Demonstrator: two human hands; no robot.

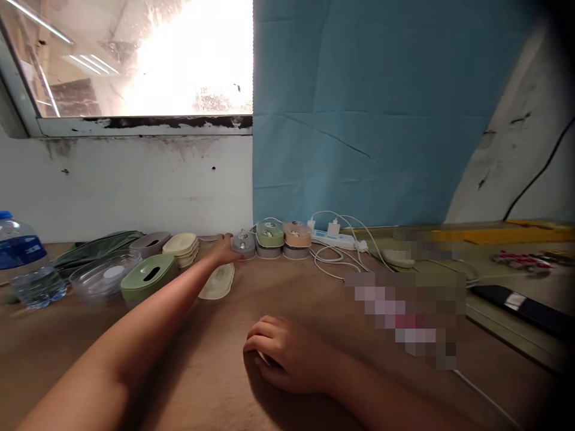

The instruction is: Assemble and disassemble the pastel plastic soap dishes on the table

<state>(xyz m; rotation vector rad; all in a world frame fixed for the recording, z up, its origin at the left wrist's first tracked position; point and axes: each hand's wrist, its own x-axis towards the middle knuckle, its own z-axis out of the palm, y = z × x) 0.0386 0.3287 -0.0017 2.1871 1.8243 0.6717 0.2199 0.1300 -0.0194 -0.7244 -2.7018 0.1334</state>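
Nearest the camera, the right hand (287, 356) is rested, loosely curled, on the brown tabletop (202, 374); whether anything is held beneath it cannot be told. The left hand (223, 250) is stretched far forward to the grey lidded container (244, 246), but whether that is gripped cannot be told. Beside that container, the green-topped container (269, 239) and orange-topped container (297, 239) are lined up, and a cream tray (218, 284) is laid flat nearer the camera
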